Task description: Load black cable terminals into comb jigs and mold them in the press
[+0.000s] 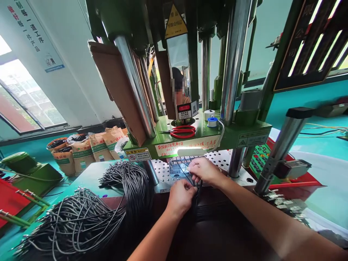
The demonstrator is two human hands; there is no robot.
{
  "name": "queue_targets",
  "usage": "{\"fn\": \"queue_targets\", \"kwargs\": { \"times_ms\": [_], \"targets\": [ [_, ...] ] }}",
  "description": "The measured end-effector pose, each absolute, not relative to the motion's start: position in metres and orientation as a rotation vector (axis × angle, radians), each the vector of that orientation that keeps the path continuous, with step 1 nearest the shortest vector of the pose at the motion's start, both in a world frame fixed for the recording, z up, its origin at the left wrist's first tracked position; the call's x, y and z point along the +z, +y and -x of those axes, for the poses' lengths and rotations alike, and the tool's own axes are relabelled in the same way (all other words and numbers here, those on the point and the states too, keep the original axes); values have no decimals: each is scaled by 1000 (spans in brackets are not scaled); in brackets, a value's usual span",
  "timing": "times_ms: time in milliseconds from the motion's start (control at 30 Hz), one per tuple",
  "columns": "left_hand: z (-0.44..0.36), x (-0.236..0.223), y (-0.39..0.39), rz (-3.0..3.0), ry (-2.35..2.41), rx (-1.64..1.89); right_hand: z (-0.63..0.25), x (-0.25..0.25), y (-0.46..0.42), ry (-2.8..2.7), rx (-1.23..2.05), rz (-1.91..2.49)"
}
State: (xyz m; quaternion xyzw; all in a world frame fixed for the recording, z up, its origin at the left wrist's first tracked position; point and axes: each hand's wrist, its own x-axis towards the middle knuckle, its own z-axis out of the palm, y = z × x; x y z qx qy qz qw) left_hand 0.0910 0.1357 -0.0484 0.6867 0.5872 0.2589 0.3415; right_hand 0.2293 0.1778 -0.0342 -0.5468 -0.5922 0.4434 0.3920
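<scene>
My right hand (204, 169) pinches thin black cables (182, 166) at the front of a metal mould (176, 169) on the perforated press plate (162, 170). Just below and to its left, my left hand (181, 197) is closed around the lower run of the same black cables, which hang down between the two hands. How many cables each hand holds is too small to tell. A large bundle of black cables (137, 185) hangs over the bench edge to the left, beside a heap of cables with metal ends (78, 224).
Red-handled scissors (183, 131) and a blue-rimmed tape roll (212, 122) lie on the green press beam (231, 136) above my hands. Chrome columns (136, 87) flank the work area. A control box with buttons (262, 159) stands right; filled paper sacks (98, 146) stand at left.
</scene>
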Motion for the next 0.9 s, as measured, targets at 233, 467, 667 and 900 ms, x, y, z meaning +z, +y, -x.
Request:
{"fn": "queue_targets", "kwargs": {
  "times_ms": [233,467,667,900],
  "targets": [
    [-90,-47,134,-1688,1522,656,-220,-36,184,-1593,1144,1404],
    [-92,-49,145,-1553,1536,716,-217,-27,186,-1713,1044,1482],
    [-97,-50,147,-1414,1546,727,-214,-20,187,-1849,971,1521],
    [-96,-44,144,-1333,1496,707,-222,-30,189,-1966,947,1628]
  ]
}}
